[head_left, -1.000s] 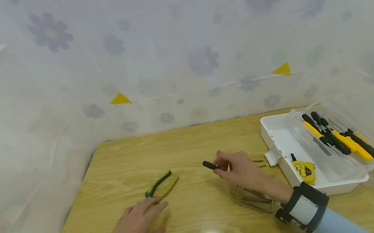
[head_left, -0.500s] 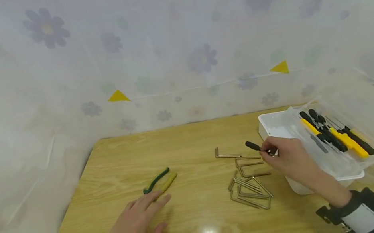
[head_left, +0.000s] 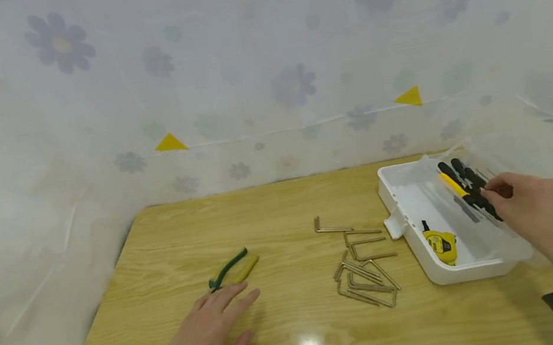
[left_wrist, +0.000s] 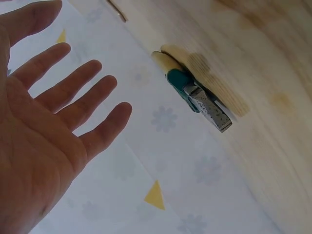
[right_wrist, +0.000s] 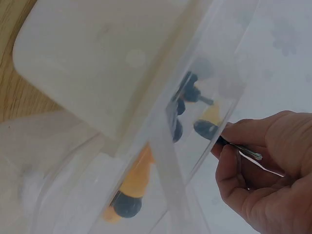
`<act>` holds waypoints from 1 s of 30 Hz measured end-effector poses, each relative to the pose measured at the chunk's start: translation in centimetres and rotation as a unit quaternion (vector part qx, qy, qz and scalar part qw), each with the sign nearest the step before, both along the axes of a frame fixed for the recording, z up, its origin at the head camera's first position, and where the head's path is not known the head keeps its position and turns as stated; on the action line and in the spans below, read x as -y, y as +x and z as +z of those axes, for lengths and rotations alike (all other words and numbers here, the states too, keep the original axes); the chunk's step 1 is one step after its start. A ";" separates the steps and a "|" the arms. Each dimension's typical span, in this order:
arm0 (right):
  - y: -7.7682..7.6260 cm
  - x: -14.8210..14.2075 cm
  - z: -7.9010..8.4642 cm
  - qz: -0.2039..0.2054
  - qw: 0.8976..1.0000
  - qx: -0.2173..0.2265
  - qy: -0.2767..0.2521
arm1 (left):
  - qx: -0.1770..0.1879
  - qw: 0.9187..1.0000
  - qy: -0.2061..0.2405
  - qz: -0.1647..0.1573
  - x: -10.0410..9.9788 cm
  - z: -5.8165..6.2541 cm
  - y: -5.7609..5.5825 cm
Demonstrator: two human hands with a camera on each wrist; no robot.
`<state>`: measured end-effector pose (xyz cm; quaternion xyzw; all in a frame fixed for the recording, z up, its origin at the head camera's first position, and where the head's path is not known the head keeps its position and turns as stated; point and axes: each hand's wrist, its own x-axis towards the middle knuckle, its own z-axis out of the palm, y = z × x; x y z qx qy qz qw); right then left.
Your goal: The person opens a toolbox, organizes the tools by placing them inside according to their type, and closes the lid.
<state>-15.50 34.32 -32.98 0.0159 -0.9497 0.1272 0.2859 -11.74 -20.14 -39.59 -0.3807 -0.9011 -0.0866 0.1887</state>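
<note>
Spreading its fingers, my left hand is well left of the white toolbox, near the pliers but not gripping them. Hex keys lie just left of the box; inside its near end sits a yellow tape measure, its dark label too small to read. At the box's right side, beside the clear plastic compartment, my right hand pinches a small black-handled tool. I'd judge a light pinch best, shaft lined up with the neighbouring handles and clear of the plastic edge. Behind the box, the flowered sheet shows no lettering.
</note>
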 end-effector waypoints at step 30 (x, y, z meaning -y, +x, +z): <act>-1.5 -2.0 -1.1 -0.018 1.000 -0.010 0.011 | 0.007 1.000 0.005 0.014 0.2 0.1 0.1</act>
